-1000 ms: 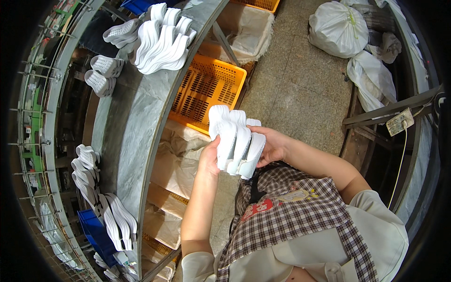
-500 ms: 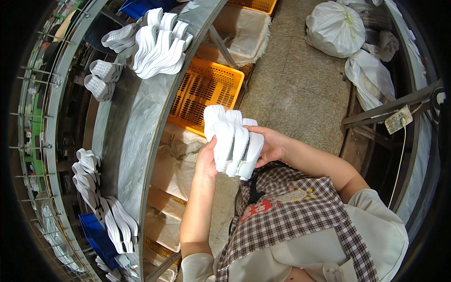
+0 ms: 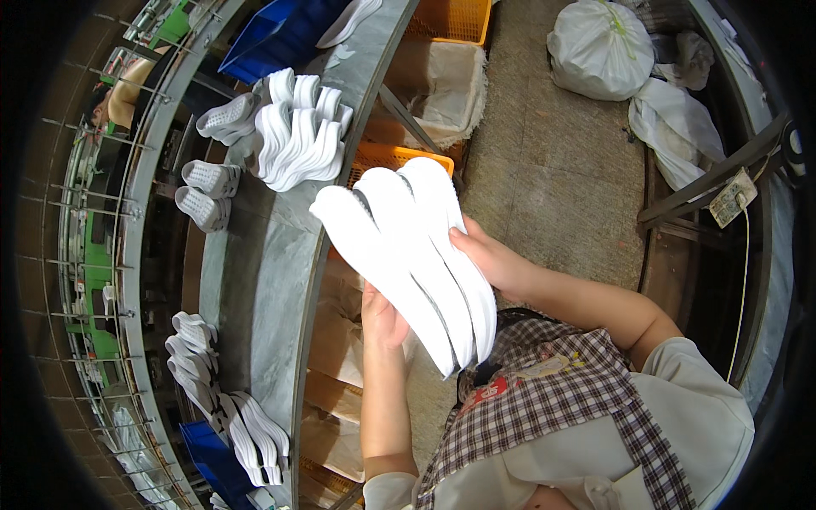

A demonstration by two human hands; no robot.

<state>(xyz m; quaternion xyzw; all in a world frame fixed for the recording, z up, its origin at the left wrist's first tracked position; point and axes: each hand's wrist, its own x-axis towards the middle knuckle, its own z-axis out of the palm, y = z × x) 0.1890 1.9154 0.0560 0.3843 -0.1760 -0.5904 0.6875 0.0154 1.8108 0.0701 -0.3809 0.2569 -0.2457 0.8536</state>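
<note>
In front of my body I hold a bundle of white shoe soles, laid side by side with dark gaps between them. My left hand grips the bundle's left edge from beneath, its fingers partly hidden. On the opposite side my right hand is closed around the edge, thumb on top. Similar white shoe soles stand in a wavy stack on the grey worktable to the left. More white soles lie at its near end.
Grey perforated clogs sit along the table's far-left edge. A blue bin is at the top. Orange crates and cloth-lined containers stand below the table. White sacks rest at upper right, near a power strip.
The bundle has been raised and turned, so the soles' long faces now show. Both hands have shifted with it. The worktable and its stacks appear lower and further right in view.
</note>
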